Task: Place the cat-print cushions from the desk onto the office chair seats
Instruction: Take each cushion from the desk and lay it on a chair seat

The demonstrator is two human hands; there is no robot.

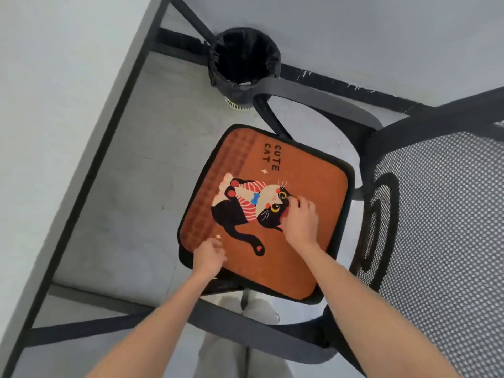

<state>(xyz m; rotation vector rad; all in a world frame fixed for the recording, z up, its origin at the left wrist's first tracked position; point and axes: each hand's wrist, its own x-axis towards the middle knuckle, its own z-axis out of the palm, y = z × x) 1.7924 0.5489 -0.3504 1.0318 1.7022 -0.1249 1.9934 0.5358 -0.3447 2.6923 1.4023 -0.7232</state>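
Note:
An orange cat-print cushion with black trim and the words "CUTE CAT" lies flat on the seat of a black office chair. The cushion covers nearly the whole seat. My right hand rests on the cushion over the cat's head, fingers bent down and touching the fabric. My left hand hovers at the cushion's near-left corner, fingers loosely curled and holding nothing. No other cushion is in view.
The chair's mesh backrest stands to the right, with one armrest beyond the cushion and another near my legs. A bin with a black liner sits on the floor behind. A white desk with a black frame runs along the left.

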